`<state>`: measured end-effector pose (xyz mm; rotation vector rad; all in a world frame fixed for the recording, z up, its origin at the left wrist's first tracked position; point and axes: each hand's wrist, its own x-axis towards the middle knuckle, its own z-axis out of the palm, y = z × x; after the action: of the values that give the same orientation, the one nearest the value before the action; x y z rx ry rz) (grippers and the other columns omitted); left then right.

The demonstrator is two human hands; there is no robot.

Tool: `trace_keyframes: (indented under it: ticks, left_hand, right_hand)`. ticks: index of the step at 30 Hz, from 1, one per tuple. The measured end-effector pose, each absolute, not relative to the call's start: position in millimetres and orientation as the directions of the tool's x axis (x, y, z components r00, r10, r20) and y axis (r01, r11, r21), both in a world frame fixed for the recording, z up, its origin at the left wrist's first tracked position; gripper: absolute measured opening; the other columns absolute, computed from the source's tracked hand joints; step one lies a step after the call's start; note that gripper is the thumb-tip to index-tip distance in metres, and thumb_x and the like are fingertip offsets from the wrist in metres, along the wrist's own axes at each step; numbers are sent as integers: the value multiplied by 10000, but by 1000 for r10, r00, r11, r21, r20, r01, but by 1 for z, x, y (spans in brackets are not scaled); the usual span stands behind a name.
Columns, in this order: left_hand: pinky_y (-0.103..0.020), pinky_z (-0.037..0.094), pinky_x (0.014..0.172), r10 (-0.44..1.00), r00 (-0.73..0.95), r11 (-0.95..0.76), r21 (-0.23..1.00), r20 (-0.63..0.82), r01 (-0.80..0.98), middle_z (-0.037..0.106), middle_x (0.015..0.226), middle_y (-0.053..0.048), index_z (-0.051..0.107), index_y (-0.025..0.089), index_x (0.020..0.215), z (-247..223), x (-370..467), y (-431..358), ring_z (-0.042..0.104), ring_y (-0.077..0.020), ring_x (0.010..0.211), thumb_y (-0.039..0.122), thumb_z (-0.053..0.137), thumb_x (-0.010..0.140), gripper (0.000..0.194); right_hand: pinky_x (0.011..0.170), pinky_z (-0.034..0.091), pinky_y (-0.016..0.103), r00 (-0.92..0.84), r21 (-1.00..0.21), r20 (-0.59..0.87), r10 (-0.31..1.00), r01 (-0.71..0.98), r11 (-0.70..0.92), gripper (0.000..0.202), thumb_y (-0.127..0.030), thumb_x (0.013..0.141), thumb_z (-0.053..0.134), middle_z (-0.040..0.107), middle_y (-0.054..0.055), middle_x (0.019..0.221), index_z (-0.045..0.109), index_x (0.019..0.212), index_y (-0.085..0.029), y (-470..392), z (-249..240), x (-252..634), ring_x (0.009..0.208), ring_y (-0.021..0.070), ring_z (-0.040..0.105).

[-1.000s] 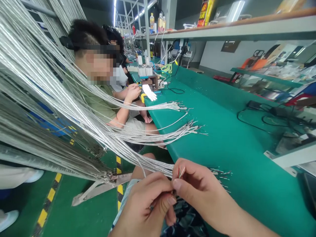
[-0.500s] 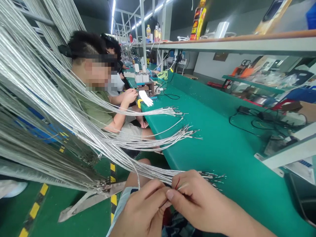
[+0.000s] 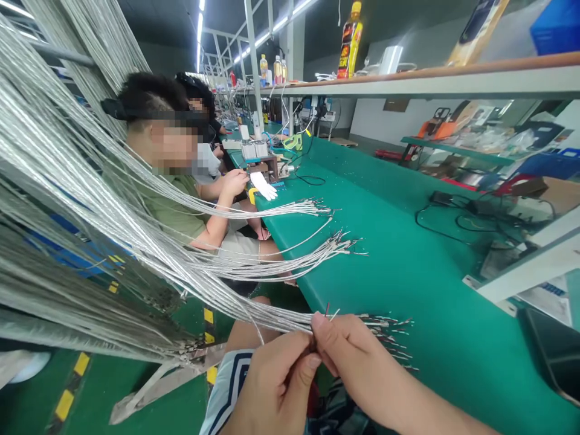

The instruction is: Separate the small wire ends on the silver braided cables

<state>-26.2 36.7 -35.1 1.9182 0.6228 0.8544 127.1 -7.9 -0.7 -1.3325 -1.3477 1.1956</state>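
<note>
Close together near the bench's front edge, my two hands pinch one cable's end. The fingers of my left hand [image 3: 281,377] are closed on the cable, whose grip point is mostly hidden. My right hand [image 3: 356,353] pinches the same end, thumb on top. A red wire and a white wire [image 3: 334,315] stick up past the right fingertips. Just behind my hands a bundle of silvery braided cables [image 3: 276,315] runs onto the bench, its stripped ends [image 3: 394,338] fanned out right of my right hand.
Two more cable bundles [image 3: 317,251] lie on the green bench [image 3: 385,260] farther away. To the left, cables hang from a rack [image 3: 67,54]. A co-worker [image 3: 176,199] sits beyond, beside a small machine [image 3: 263,163] and a white glove [image 3: 263,185]. A shelf [image 3: 408,78] holds bottles.
My right thumb has moved up to the wires, and the red and white ends now point upward instead of lying across the fingers. The camera view has shifted slightly.
</note>
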Motion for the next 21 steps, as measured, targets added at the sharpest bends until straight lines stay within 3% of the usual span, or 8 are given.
trace_keyframes:
  ticks: [3,6,10,14,17,19,21]
  left_hand:
    - [-252,379,621,702,588,-544,836,402,78,593,743,2,561,200,817,-42,-26,36,541,-142,657,211,481,1005,205]
    - [-260,382,637,704,567,-589,798,428,129,585,756,6,571,205,845,-50,-30,33,564,-140,684,169,483,1011,191]
    - [-262,413,671,705,572,-614,765,420,195,633,856,-7,632,237,986,-47,-33,30,601,-158,779,141,466,1021,195]
    - [-264,482,762,651,705,-484,869,280,102,653,1017,-19,604,268,1137,-31,-31,39,618,-173,876,228,461,1045,174]
    - [-250,492,732,583,782,-396,917,219,39,639,972,-20,597,247,1052,-28,-26,44,611,-158,822,232,372,1080,228]
    - [-257,470,710,592,759,-421,907,271,4,612,876,-17,593,226,926,-33,-21,43,588,-157,776,236,346,1087,295]
    - [-275,440,705,607,711,-484,875,355,-24,574,782,-13,574,211,826,-37,-18,39,573,-163,752,245,348,1085,346]
  right_hand:
    - [526,285,262,-61,-993,-66,996,97,-60,592,-622,1036,402,368,-39,606,409,617,-204,-7,-4,126,571,117,302]
    - [554,337,275,-123,-970,32,992,236,61,644,-631,1037,378,466,-3,602,496,583,-190,-7,-9,126,581,134,403]
    - [571,354,289,-119,-873,185,976,436,219,676,-523,1090,294,503,21,587,535,558,-183,-8,-10,127,568,138,439]
    - [589,342,287,-161,-742,247,956,603,293,574,-362,1107,286,591,37,688,554,636,-173,-10,-3,135,606,132,490]
    - [560,282,286,-166,-648,278,946,695,312,449,-317,1085,373,575,16,698,540,692,-177,-11,0,140,594,121,462]
    - [550,232,297,-145,-576,331,932,751,322,424,-311,1071,414,504,0,656,508,679,-179,-11,0,141,574,121,407]
    - [561,229,298,-112,-593,381,918,732,336,447,-289,1072,407,449,-9,626,451,641,-180,-12,0,139,575,122,390]
